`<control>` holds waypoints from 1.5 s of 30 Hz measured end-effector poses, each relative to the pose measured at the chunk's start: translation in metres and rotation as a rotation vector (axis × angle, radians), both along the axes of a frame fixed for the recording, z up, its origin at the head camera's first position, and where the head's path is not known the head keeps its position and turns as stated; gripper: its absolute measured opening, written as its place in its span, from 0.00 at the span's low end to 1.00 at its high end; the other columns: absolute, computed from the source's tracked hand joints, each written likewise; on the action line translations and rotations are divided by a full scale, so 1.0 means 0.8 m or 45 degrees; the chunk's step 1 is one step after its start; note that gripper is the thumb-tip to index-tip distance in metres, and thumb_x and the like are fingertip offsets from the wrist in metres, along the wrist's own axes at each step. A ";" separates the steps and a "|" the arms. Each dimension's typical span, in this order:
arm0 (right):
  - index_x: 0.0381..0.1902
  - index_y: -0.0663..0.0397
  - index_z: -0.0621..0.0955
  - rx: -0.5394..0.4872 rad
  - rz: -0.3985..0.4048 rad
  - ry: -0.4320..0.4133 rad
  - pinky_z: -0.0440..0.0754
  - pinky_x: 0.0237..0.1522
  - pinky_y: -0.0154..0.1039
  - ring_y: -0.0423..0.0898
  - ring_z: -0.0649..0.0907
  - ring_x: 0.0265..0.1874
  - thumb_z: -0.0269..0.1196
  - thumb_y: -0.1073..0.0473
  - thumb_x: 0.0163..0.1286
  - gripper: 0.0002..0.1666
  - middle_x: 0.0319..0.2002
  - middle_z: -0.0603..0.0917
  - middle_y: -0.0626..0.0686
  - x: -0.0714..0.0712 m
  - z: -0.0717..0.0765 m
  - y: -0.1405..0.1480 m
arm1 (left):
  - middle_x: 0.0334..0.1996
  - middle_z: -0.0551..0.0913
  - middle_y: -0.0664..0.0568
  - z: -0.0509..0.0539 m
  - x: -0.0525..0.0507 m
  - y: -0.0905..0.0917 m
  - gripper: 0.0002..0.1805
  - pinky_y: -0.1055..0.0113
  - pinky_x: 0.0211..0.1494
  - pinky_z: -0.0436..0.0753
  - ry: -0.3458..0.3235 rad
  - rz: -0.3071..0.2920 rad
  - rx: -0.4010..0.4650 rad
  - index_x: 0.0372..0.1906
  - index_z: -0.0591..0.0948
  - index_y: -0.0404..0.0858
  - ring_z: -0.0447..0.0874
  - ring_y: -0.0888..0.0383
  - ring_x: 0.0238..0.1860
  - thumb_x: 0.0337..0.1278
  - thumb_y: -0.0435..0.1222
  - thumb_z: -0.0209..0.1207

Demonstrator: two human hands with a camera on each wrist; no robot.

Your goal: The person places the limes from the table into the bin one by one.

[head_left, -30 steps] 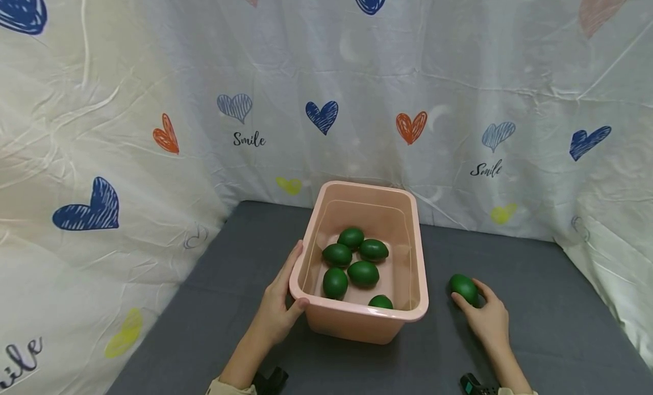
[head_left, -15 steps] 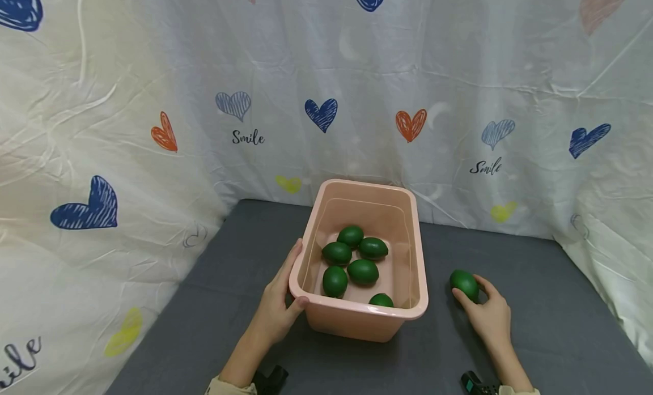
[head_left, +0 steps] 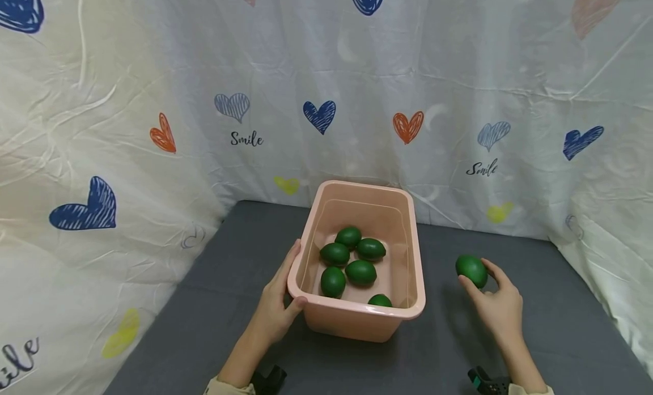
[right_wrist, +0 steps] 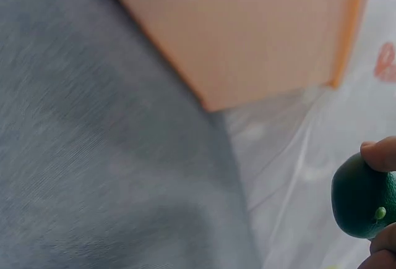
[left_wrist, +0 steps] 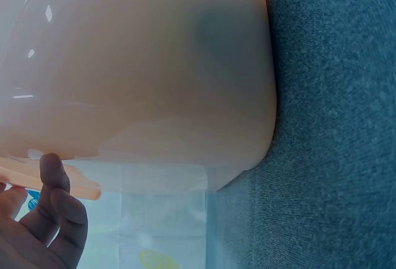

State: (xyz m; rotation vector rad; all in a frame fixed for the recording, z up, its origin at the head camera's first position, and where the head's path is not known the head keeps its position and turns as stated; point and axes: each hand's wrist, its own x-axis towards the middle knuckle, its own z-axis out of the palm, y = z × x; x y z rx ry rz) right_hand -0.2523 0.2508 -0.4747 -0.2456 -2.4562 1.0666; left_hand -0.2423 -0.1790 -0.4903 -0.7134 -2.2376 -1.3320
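Observation:
A pink plastic tub (head_left: 352,326) stands on the grey table, with several green limes (head_left: 361,273) lying on its floor. My left hand (head_left: 272,313) holds the tub's near left corner, thumb on the front rim and fingers along the left side; in the left wrist view its fingers curl at the rim. To the right of the tub, my right hand (head_left: 499,307) pinches a single lime (head_left: 470,270) between thumb and fingers, raised above the tabletop. The right wrist view shows that lime's end with a small pale stem spot, partly cut off by the frame.
Grey cloth (head_left: 245,259) covers the table. A white curtain (head_left: 357,60) printed with hearts and "Smile" hangs behind and at both sides. A dark wrist device (head_left: 487,381) sits at the right wrist, and another (head_left: 270,379) at the left.
My right hand has lifted the lime off the table, moving up and slightly right. The left hand and the tub have stayed where they were.

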 end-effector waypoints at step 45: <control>0.71 0.50 0.80 0.029 0.307 0.415 0.58 0.09 0.31 0.30 0.58 0.03 0.83 0.58 0.60 0.42 0.15 0.67 0.45 0.017 0.080 -0.117 | 0.86 0.54 0.51 0.002 0.001 -0.002 0.53 0.37 0.69 0.75 0.011 -0.030 -0.001 0.88 0.51 0.45 0.57 0.47 0.83 0.71 0.73 0.45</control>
